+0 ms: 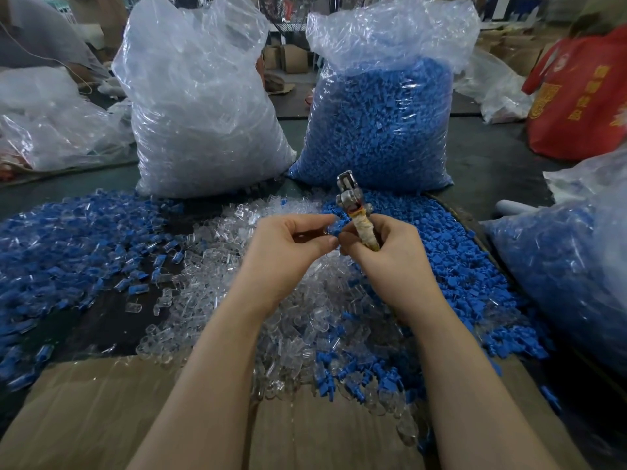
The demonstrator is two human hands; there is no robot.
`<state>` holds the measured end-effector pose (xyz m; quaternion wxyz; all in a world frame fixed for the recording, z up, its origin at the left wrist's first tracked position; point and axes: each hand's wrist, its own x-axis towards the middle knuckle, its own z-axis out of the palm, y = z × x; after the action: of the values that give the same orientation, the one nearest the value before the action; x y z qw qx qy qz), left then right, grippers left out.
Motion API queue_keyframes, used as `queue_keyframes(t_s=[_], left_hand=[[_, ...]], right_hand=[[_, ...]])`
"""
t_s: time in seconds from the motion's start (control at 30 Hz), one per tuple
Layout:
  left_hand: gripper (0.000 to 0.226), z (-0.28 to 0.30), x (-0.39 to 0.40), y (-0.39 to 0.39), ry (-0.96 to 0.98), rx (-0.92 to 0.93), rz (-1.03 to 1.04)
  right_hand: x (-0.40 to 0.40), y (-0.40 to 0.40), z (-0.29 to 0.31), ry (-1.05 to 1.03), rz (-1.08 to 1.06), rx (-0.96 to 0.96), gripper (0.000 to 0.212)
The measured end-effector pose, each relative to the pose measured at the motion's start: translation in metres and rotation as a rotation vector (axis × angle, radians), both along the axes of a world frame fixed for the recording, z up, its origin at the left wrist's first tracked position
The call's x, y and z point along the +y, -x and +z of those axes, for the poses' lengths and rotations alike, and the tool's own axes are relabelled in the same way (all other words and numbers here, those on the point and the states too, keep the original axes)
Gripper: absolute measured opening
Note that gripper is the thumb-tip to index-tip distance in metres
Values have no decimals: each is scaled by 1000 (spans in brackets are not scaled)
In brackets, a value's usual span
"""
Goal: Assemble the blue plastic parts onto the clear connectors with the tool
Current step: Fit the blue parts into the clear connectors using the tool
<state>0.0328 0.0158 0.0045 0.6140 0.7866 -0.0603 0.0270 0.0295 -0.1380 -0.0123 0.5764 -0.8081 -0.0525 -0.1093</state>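
Gripping the tool (353, 205) by its wrapped handle, the right hand (383, 256) holds it upright, metal head far of the fingers. The left hand (288, 245) is curled with thumb and forefinger pinched — whatever small piece sits between them is too hidden to make out. Under both hands lies a heap of clear connectors (298, 313); loose blue parts (451, 252) spread right, more blue mixed with clear pieces at left. Far behind stand a clear-filled bag (203, 106) and a blue-filled bag (380, 130) — cardboard (101, 412) lies nearest
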Motion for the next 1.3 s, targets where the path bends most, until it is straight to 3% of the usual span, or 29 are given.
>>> queue_keyframes(t_s=[0.2, 0.57, 1.3], left_hand=[[24, -1, -1, 0, -29, -2, 18], [19, 1, -2, 0, 272, 34, 55], [23, -2, 2, -4, 269, -89, 74]], right_hand=[[-1, 0, 0, -37, 12, -7, 6], [0, 1, 0, -20, -46, -97, 13], [-14, -1, -2, 218, 120, 44, 8]])
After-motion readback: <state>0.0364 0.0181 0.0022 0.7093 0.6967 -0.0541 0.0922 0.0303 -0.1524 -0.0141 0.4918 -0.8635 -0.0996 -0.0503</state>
